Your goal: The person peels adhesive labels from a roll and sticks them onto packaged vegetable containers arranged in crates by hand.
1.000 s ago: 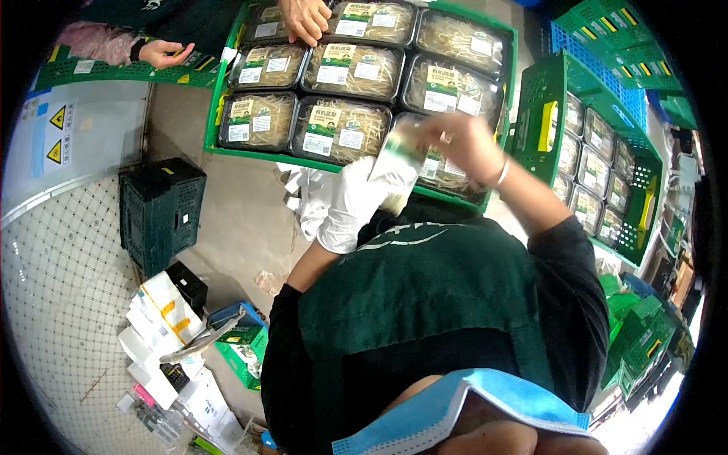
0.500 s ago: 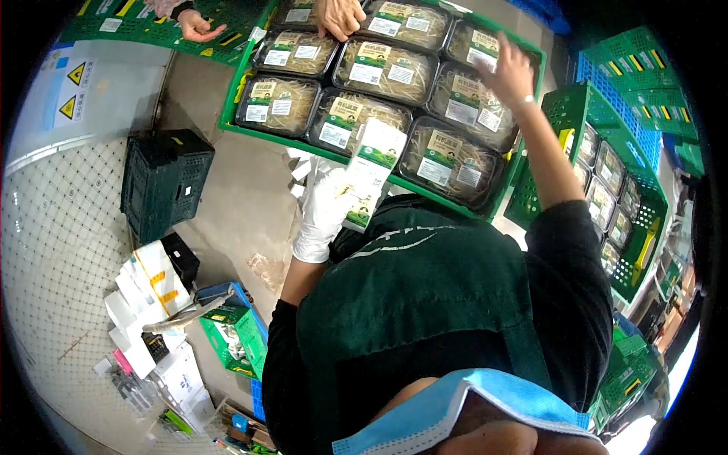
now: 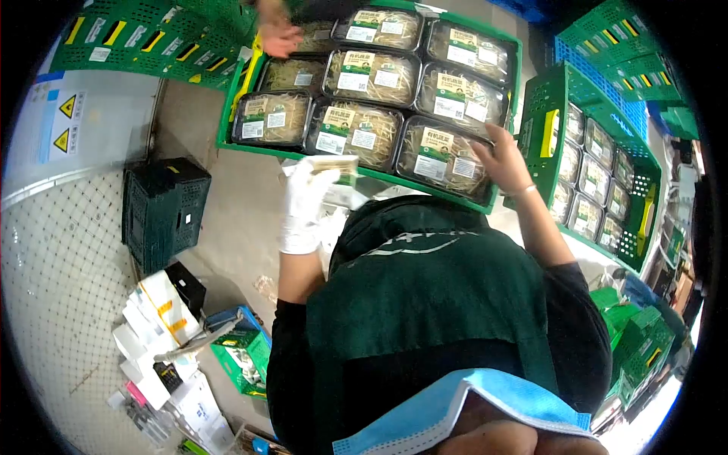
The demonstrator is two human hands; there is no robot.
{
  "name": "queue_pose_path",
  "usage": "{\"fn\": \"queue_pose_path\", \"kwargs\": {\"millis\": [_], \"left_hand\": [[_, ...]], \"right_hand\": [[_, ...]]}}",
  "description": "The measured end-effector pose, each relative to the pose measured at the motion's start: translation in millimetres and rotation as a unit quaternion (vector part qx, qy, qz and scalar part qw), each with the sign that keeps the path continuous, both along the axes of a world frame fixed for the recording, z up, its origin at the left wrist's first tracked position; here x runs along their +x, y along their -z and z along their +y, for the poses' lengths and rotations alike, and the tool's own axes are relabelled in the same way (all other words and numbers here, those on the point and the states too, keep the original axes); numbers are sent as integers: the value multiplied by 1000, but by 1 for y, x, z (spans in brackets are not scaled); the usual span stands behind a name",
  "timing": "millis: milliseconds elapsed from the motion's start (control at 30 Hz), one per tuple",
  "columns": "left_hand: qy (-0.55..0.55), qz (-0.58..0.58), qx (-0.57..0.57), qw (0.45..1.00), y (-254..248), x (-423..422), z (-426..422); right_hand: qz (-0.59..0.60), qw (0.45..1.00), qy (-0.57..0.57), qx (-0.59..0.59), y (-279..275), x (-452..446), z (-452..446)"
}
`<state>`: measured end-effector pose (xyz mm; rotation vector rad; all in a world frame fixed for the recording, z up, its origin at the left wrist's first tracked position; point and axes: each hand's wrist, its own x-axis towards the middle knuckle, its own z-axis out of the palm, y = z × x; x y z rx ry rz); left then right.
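Note:
My left hand, in a white glove, is closed around a blurred stack of printed labels at the crate's near edge. My bare right hand has its fingers apart at the right end of the nearest right-hand food tray; its fingertips appear to touch the tray. This black tray holds pale sprout-like strands under clear film, with a beige-and-green label and a white label on top. Several similar trays fill the green crate in rows.
Another person's blurred hand is over the crate's back left corner. A second green crate with packed trays stands at right. A dark crate, white boxes and a small green basket are at left.
My right hand has come down from the back right tray to the near right one. My left hand has shifted left with the labels, now blurred. The camera view has shifted slightly.

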<state>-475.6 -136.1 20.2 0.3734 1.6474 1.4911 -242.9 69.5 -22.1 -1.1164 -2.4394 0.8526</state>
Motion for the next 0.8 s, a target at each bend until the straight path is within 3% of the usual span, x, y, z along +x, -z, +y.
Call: {"fn": "queue_pose_path", "kwargs": {"millis": [33, 67, 100, 133, 233, 267, 333, 367, 467, 533, 600, 667, 733, 800], "left_hand": [[40, 144, -7, 989, 23, -30, -14], [9, 128, -47, 991, 39, -56, -28], [-81, 39, -65, 994, 33, -69, -31], [-89, 68, 0, 994, 39, -88, -38], [-123, 77, 10, 989, 39, -127, -43], [-88, 15, 60, 994, 27, -124, -38], [-65, 126, 13, 990, 34, -133, -21], [3, 105, 3, 994, 33, -131, -14], [66, 101, -3, 993, 47, -129, -3], [81, 108, -14, 991, 65, -147, -6], [13, 259, -13, 966, 75, -171, -11], [24, 399, 24, 916, 77, -192, 1], [114, 502, -54, 855, 45, -181, 35], [254, 515, -8, 819, 58, -168, 73]], "right_hand": [[-25, 999, 19, -13, 8, 9, 2], [-48, 998, 37, -28, 16, 12, 2], [-70, 995, 69, -1, 24, 8, 1], [-93, 990, 100, 25, 27, 0, -1], [-261, 947, 184, 31, 33, -27, 1], [-304, 928, 213, 23, 30, -35, 1], [-358, 913, 190, 44, 30, -45, 3], [-412, 896, 151, 61, 31, -48, 5], [-399, 871, 285, -20, 29, -56, 11], [-406, 875, 262, -30, 45, -57, 16], [-415, 838, 353, -20, 64, -64, 19], [-437, 834, 337, 4, 65, -56, 17], [-369, 837, 404, 4, 47, -60, 8], [-339, 847, 408, -34, 36, -58, 7]]}}
